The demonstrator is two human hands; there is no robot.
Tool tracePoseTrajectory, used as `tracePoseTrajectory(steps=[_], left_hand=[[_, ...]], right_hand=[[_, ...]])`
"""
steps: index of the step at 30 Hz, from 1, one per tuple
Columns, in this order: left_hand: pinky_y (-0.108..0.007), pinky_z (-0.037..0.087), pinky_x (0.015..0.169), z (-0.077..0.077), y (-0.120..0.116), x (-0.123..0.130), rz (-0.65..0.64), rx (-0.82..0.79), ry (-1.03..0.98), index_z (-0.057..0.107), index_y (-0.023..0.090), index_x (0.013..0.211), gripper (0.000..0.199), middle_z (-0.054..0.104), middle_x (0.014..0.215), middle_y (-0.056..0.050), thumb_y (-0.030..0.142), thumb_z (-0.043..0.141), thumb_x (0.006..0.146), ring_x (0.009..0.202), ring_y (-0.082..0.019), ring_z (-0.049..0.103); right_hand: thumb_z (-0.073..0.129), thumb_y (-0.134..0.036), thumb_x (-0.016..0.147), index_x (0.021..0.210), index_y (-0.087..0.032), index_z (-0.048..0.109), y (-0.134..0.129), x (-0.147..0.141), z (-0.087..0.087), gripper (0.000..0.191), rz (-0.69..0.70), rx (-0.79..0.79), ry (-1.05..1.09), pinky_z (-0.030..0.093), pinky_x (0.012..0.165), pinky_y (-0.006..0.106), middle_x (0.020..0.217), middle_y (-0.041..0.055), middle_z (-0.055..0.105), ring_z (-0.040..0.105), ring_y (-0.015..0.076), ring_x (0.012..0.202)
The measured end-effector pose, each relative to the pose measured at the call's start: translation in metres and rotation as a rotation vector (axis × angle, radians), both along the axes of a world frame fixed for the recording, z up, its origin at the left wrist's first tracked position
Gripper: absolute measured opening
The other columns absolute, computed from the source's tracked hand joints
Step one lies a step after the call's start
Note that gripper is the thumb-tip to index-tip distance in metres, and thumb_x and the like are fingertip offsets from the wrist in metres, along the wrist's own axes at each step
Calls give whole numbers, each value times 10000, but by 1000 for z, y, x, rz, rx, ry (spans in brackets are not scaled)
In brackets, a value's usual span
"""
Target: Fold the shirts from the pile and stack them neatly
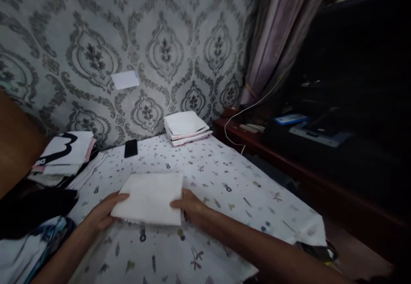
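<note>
A folded white cloth (149, 198) is held level just above the patterned sheet, between both hands. My left hand (107, 209) grips its left edge, with the thumb on top and the fingers partly hidden below. On the right edge, my right hand (189, 206) pinches the cloth, thumb on top and the other fingers beneath. Farther back, against the wall, sits a neat stack of folded cloths (186, 125) with a white one on top.
At the left lie a pile of folded clothes (66, 151) and loose dark garments (38, 207). A black phone (131, 148) rests on the patterned sheet (218, 181) near the wall. Along the right runs a dark red wooden ledge (289, 164), with a white cable (229, 123) hanging over it.
</note>
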State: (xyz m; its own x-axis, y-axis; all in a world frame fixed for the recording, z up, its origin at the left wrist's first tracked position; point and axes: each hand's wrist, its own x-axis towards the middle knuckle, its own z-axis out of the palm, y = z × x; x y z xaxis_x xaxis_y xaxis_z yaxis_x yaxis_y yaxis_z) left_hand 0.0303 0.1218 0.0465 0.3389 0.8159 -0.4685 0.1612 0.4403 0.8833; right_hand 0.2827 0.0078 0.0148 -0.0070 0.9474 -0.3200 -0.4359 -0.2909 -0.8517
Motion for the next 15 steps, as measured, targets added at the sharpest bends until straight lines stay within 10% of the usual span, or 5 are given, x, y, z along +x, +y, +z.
tracePoseTrajectory(steps=[7, 15], left_hand=[[-290, 592, 597, 41, 29, 87, -30, 109, -159, 530, 269, 1351, 720, 717, 1194, -84, 204, 726, 661, 863, -245, 725], [-295, 604, 667, 67, 124, 247, 2, 300, -385, 502, 318, 1335, 807, 671, 1265, -41, 40, 625, 587, 936, -212, 695]], right_hand=[[706, -183, 551, 1021, -165, 667, 41, 95, 36, 472, -204, 168, -149, 557, 748, 359, 884, 57, 755, 705, 248, 811], [615, -106, 563, 836, -187, 664, 176, 238, 80, 289, -609, 204, -601, 487, 585, 260, 709, -16, 653, 598, 164, 660]])
